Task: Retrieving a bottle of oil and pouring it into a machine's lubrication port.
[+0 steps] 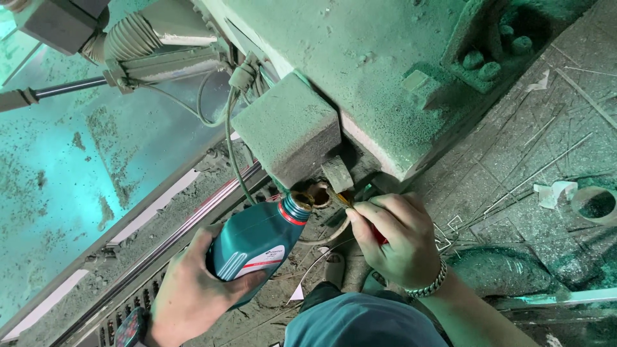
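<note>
Teal plastic bottle (252,241) sits in your left hand (193,292), fingers wrapped tight around its lower body, thumb across the label side, and it is tipped so its red-ringed neck points up and to the right at the filler hole (317,195). The bottle mouth is just beside the hole's left edge, about touching the rim; can't tell if anything is flowing. Your right hand (397,241) is just right of the hole, fingers curled together, thumb and forefinger pinching a small red-handled tool (360,215) whose yellowish tip reaches to the hole's right edge. A metal bracelet (429,284) sits on that wrist, below and right of the hole. Directly above the hole a dusty grey block (289,128) juts from the machine body (379,71), with a small square cap (337,173) at the hole's upper right. A cable (230,135) runs down left of the hole, from a connector above the block. Well left of the hole a rail (173,238) slants across, and beyond it a teal, grime-streaked sheet (71,160). Far right of the hole, a tape roll (596,204) lies on the dirty floor (527,148) among thin metal rods. Below the hole, your knee in dark fabric (360,321).
</note>
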